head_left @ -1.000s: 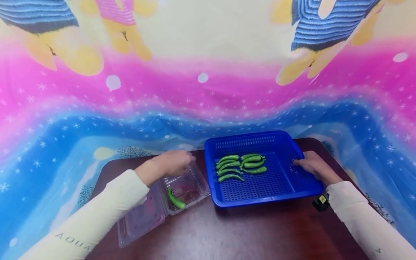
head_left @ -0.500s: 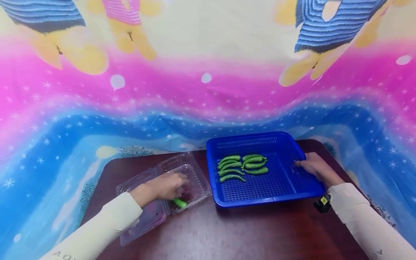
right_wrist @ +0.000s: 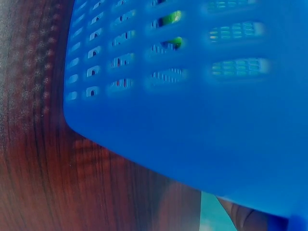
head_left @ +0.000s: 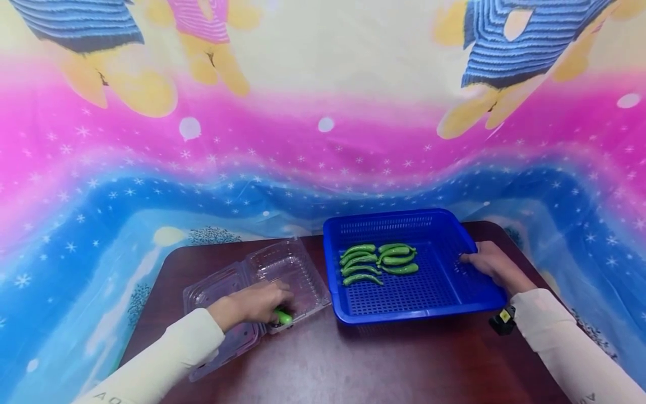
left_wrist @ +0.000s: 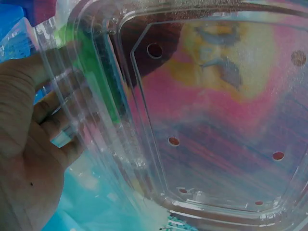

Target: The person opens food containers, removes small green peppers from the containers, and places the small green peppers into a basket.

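Observation:
My left hand (head_left: 259, 301) reaches into a clear plastic clamshell box (head_left: 314, 280), its fingers pinching a green chili pepper (head_left: 284, 318) near the front wall. Through the plastic, the left wrist view shows the same pepper (left_wrist: 98, 72) close at the thumb and fingers, partly blurred. On the right, my right hand (head_left: 492, 265) grips the side rim of a blue plastic basket (head_left: 429, 313), thumb inside. Several green chili peppers (head_left: 361, 270) lie in two columns on the basket's left and middle floor. The right wrist view has the slotted basket wall (right_wrist: 168, 134), with most of that hand out of sight.
The clamshell's lid (head_left: 227, 350) lies folded open to the left on the dark brown table (head_left: 363, 365). The box's right edge is close beside the basket. A patterned cloth (head_left: 282, 151) hangs behind the table. A small black device (head_left: 502, 321) sits at the right wrist.
My left hand has come from above the box's far side down and toward me onto the chili pepper in it. The right hand has kept its grip on the basket.

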The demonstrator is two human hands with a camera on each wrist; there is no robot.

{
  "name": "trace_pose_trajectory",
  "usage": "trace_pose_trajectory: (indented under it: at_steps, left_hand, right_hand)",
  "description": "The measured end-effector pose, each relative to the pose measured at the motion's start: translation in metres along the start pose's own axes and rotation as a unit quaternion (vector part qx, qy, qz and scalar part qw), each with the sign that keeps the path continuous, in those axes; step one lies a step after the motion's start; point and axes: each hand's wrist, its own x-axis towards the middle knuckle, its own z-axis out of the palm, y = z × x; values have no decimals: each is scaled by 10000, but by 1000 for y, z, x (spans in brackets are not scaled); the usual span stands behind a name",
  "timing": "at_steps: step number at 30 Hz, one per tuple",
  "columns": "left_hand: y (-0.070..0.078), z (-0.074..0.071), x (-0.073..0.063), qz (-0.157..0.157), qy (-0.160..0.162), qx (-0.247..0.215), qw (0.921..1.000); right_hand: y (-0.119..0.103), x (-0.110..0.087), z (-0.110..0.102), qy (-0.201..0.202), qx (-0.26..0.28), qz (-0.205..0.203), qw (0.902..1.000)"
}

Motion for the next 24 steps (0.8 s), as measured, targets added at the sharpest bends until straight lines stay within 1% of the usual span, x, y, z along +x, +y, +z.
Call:
trace_pose_trajectory:
  at_steps: [2,6,11,18,24]
  left_hand:
    - [0,1,0,-25,-75,-189,9998]
    - [0,3,1,-203,-216,-431,9986]
    - [0,4,3,-266,-254,-518,9980]
    - [-1,5,5,-250,-291,-484,9981]
    - [-4,0,6,-172,-145,-252,9994]
  right_hand:
    - [1,1,0,3,-4,-19,10000]
    - [2,1,0,-4,-16,-21,10000]
    - [2,2,0,-26,24,-15,10000]
    - [3,3,0,-65,91,6,9999]
    - [2,2,0,-41,107,-7,9999]
